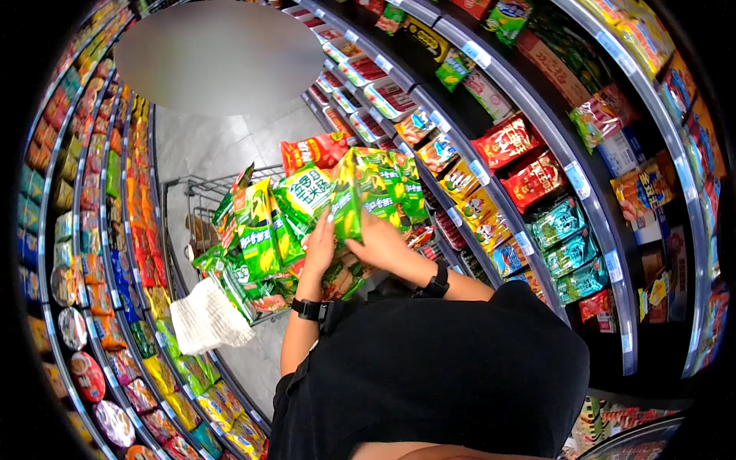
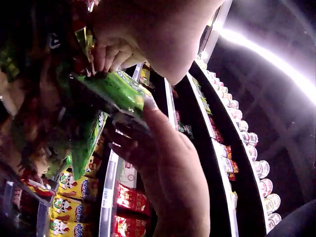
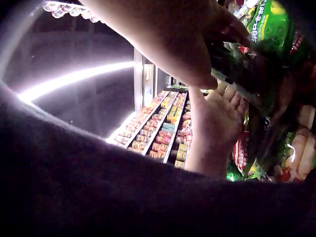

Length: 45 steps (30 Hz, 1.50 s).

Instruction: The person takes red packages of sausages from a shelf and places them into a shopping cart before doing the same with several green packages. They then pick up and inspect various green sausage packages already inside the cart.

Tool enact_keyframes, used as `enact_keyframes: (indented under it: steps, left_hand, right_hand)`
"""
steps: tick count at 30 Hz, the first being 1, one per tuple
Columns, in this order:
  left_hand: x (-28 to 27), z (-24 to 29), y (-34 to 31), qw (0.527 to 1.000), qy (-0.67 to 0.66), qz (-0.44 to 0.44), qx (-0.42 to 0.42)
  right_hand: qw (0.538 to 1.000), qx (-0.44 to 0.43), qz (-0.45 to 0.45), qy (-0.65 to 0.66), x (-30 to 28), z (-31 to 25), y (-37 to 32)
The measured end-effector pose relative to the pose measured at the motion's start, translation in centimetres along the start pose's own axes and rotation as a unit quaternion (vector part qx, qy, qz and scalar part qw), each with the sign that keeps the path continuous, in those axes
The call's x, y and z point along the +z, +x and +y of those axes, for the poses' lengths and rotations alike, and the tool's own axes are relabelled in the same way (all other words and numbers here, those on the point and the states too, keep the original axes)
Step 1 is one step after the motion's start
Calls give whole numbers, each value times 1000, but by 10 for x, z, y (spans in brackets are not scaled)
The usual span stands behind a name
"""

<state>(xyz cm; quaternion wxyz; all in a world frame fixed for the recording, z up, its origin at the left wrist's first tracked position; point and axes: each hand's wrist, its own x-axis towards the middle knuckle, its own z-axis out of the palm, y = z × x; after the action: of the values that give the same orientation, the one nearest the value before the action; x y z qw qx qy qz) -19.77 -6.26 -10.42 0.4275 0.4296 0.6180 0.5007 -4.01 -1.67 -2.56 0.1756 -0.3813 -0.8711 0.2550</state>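
Note:
Both hands hold one green snack bag point(image 1: 349, 211) upright over the heap in a shopping cart point(image 1: 172, 203). My left hand point(image 1: 320, 244) grips its near left side; in the left wrist view the fingers of the left hand point(image 2: 148, 34) curl at the bag's edge. At the lower right side, my right hand point(image 1: 383, 249) pinches the bag, the thumb on the printed face in the left wrist view. Similar green bags point(image 1: 257, 234) lie heaped around the hands, with a red bag point(image 1: 310, 149) behind them. The right wrist view is dark around the held bag.
Packed shelves point(image 1: 107, 253) run along the left side, and shelves point(image 1: 491, 153) with red, teal and yellow bags stand close on the right. A white cloth-like item point(image 1: 208, 316) hangs over the cart's left corner. Grey floor tiles point(image 1: 203, 142) show ahead.

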Motion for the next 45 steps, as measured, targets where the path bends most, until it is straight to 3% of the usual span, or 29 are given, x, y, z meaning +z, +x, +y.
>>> enact_keyframes:
  steps: [2,3,4,6,9,12,14,18,23,26,29,32,38,39,45]
  left_hand:
    - [2,-2,2,996,-93,6,-5]
    - [1,-6,5,995,-99,2,-32]
    - [0,-10,9,994,-104,0,17]
    - [-2,6,0,999,-31,8,23]
    - [-6,10,-3,997,-32,7,-64]
    - [-12,-38,11,988,-144,7,-47]
    - [-15,-46,12,972,-216,7,-94]
    - [-12,-11,-1,941,-301,43,-149]
    - [-14,-56,7,970,-237,25,-42]
    - [-15,-43,2,971,-236,10,-32]
    - [-16,-56,6,934,-350,28,-74]
    - [-16,-59,7,929,-367,13,-56]
    - [-13,-38,-1,972,-234,30,-22]
    - [-13,-37,-1,973,-231,30,-5]
    - [-11,-28,-15,990,2,68,124]
  right_hand:
    - [998,15,-60,-10,-7,-17,0]
    - [999,-4,-44,-14,-4,-17,-2]
    - [999,-25,-29,-19,-3,-18,-3]
    - [999,-36,-32,-19,-4,-19,-4]
    - [998,-55,-27,19,2,-14,-4]
    - [994,-86,-28,58,5,-7,-1]
    - [992,-58,-59,90,4,-9,-2]
    - [987,-56,-77,126,7,-5,-1]
    - [977,-77,-84,181,5,-2,0]
    - [970,-52,-102,216,1,-8,-1]
    - [965,-51,-102,234,5,-4,-1]
    - [961,-37,-120,245,4,-5,-1]
    - [949,-4,-136,286,3,-5,0]
    - [946,-34,-99,307,9,0,-1]
    - [854,61,-84,510,26,27,-1]
